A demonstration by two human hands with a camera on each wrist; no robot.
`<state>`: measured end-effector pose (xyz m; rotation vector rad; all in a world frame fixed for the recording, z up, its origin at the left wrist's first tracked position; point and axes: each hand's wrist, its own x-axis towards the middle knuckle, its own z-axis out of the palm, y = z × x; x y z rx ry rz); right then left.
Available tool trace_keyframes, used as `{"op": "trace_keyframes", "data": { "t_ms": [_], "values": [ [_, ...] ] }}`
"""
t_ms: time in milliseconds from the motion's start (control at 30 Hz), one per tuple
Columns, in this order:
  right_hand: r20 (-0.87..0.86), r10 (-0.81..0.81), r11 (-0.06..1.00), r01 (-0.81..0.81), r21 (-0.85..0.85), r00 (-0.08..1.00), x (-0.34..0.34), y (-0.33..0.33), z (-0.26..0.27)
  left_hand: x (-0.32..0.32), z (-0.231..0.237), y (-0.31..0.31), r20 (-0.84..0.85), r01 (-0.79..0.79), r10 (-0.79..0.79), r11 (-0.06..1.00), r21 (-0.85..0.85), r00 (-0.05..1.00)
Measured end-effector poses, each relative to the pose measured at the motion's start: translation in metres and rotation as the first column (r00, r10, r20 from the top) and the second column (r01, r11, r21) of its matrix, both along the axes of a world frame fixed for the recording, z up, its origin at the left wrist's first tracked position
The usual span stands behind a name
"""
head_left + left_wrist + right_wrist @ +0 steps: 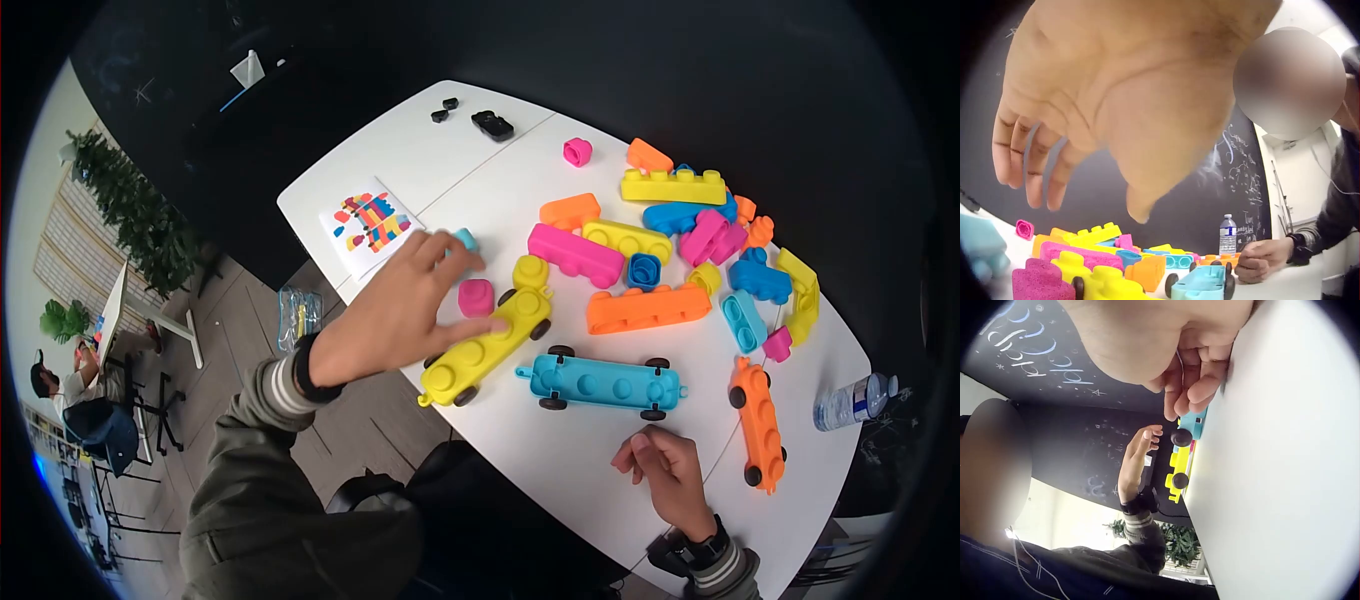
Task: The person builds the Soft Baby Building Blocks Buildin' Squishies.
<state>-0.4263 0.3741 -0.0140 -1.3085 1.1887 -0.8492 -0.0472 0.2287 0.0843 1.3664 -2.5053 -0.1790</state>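
My left hand point(400, 300) hovers with loosely bent fingers over a yellow wheeled toy base point(470, 362). In the left wrist view its palm point(1116, 94) hangs above the blocks, nothing in it. Near its fingertips in the head view lies a small light-blue block point(464, 239), partly hidden. A pink block point(476, 297) and a yellow block point(530, 270) stand beside the yellow base. My right hand point(668, 480) rests on the table, fingers loosely curled, holding nothing. Just beyond it sits a light-blue wheeled base point(605, 383); to its right is an orange wheeled base point(760, 425).
Pink point(575, 255), orange point(648, 310), yellow and blue blocks crowd the table's far right. A picture sheet point(370, 228) lies at the left edge, black objects point(492, 125) at the back. A water bottle point(852, 403) stands at the right. Another person point(80, 385) sits in the background.
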Motion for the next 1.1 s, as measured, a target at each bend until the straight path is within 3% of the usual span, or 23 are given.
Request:
{"op": "trace_keyframes", "data": {
  "t_ms": [133, 200, 267, 467, 533, 600, 667, 733, 833, 900, 933, 1000, 1067, 1100],
  "values": [
    [-0.034, 0.021, 0.999, -0.022, -0.024, 0.999, -0.001, 0.000, -0.003, 0.003, -0.022, 0.033, 0.099, 0.144, -0.149, 0.988, 0.056, 0.984],
    [-0.061, 0.037, 0.997, -0.041, -0.064, 0.997, 0.000, -0.001, -0.002, 0.001, -0.035, 0.042, 0.138, 0.146, -0.151, 0.988, 0.047, 0.979],
    [-0.065, 0.040, 0.997, -0.044, -0.066, 0.997, 0.001, 0.000, -0.001, -0.007, -0.041, 0.048, 0.118, -0.005, -0.026, 0.968, 0.250, 0.993],
    [-0.097, 0.054, 0.996, -0.061, -0.065, 0.994, 0.001, -0.001, 0.002, -0.003, -0.052, 0.050, 0.037, -0.061, 0.058, 0.994, 0.095, 0.998],
    [-0.106, 0.060, 0.997, -0.065, -0.051, 0.993, 0.001, -0.001, 0.004, -0.003, -0.042, 0.054, -0.070, -0.073, 0.072, 0.997, -0.009, 0.995],
    [-0.112, 0.072, 0.996, -0.078, -0.046, 0.991, 0.000, -0.001, 0.004, -0.004, -0.026, 0.064, -0.112, -0.106, 0.110, 0.994, 0.040, 0.988],
    [-0.108, 0.085, 0.991, -0.095, -0.097, 0.991, -0.004, -0.001, -0.005, -0.001, -0.013, 0.077, -0.333, -0.159, 0.235, 0.957, 0.242, 0.913],
    [-0.104, 0.098, 0.983, -0.112, -0.146, 0.990, -0.007, 0.000, -0.006, -0.002, -0.006, 0.083, -0.362, -0.118, 0.217, 0.954, 0.276, 0.906],
    [-0.097, 0.189, 0.980, -0.193, -0.041, 0.977, -0.006, -0.001, 0.006, -0.012, -0.016, 0.086, -0.379, 0.314, -0.268, 0.947, 0.063, 0.886],
    [0.070, 0.268, 0.949, -0.250, -0.190, 0.961, -0.004, -0.003, 0.010, -0.036, -0.025, 0.095, -0.315, 0.425, -0.379, 0.901, 0.090, 0.870],
    [0.067, 0.275, 0.947, -0.259, -0.190, 0.959, -0.003, -0.003, 0.012, -0.044, -0.036, 0.096, -0.258, 0.492, -0.458, 0.866, 0.086, 0.851],
    [0.307, 0.358, 0.928, -0.373, -0.010, 0.882, -0.004, -0.001, 0.014, -0.058, -0.053, 0.097, -0.195, 0.538, -0.521, 0.842, 0.040, 0.831],
    [0.265, 0.349, 0.935, -0.353, -0.034, 0.899, -0.006, 0.000, 0.012, -0.069, -0.068, 0.094, -0.122, 0.582, -0.578, 0.813, -0.004, 0.807],
    [0.153, 0.342, 0.939, -0.331, -0.093, 0.927, -0.011, -0.002, 0.002, -0.073, -0.075, 0.092, -0.118, 0.579, -0.579, 0.815, -0.033, 0.807]
  ]
}}
